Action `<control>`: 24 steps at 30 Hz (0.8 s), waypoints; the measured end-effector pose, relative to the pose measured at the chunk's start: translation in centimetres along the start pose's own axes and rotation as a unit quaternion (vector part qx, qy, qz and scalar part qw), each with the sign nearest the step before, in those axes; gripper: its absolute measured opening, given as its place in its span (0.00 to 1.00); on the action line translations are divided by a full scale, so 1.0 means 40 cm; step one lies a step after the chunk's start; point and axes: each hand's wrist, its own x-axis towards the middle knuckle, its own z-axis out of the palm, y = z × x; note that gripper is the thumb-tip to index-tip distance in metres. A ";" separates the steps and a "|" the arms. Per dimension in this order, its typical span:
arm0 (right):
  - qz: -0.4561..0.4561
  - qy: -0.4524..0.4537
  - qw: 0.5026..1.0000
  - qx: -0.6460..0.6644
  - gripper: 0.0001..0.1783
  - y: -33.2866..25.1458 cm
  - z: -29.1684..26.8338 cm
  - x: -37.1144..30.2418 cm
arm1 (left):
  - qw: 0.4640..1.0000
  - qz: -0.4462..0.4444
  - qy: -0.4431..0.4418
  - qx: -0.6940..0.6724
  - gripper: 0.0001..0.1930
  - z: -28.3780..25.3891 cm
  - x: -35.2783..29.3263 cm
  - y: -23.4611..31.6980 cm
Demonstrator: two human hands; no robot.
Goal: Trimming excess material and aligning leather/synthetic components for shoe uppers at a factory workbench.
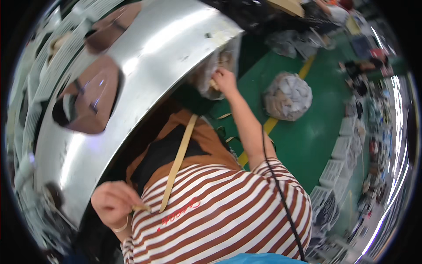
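Looked down over a striped shirt (228, 207) and brown apron (176, 145) with a tan strap (178, 163) beside a curved steel counter (145, 57). Right hand (224, 81) stretched forward and away from the body, fingers curled together on a small tan piece at the mouth of a clear bag (215, 72) hanging off the counter's edge. Bag directly ahead of that hand, touching it, long axis hanging downward; far closer to the right hand than the left. Left hand (114, 202) held low against the chest, fingertips pinched shut on a thin tan strip (141, 207), gold bangle (119, 229) at the wrist. On the green floor (303, 136), well apart to the right: a round clear sack (288, 97) of pale scraps across a yellow line (270, 125), white crates (343, 158) along the far side. Labels too blurred to make out.
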 end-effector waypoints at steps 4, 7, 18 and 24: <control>0.215 0.118 0.914 0.322 0.12 -0.050 0.058 0.081 | 0.990 -0.029 0.110 0.078 0.09 0.001 -0.039 0.001; 0.089 0.174 0.970 0.146 0.08 0.037 0.087 0.149 | 0.992 -0.033 0.067 0.098 0.10 -0.017 -0.017 -0.005; -0.164 0.130 0.905 -0.370 0.16 0.090 0.124 0.224 | 0.991 -0.070 0.022 0.108 0.15 0.003 0.050 -0.013; -0.070 -0.196 0.948 -0.242 0.10 0.012 0.021 0.172 | 0.987 -0.062 0.051 0.138 0.09 0.019 0.053 -0.017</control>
